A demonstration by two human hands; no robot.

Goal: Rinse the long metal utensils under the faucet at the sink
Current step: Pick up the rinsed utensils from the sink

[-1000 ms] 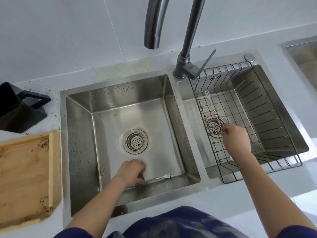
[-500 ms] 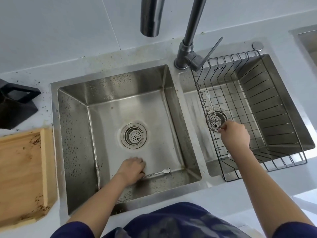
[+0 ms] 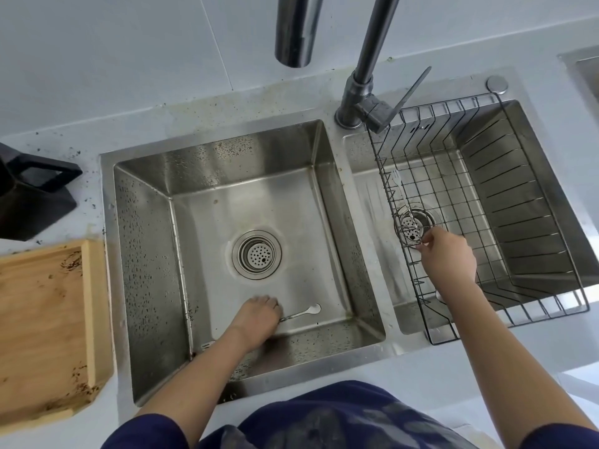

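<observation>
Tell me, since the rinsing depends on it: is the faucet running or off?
Off. No water falls from the faucet spout, and the left basin floor beneath it shows no stream or splash.

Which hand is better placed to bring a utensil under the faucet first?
Left. The left hand is on the spoon handle in the left basin, under the faucet spout. The right hand is in the wire rack, off to the side.

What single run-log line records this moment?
left hand: on spoon, left basin | right hand: on fork, rack | faucet: dry
</observation>
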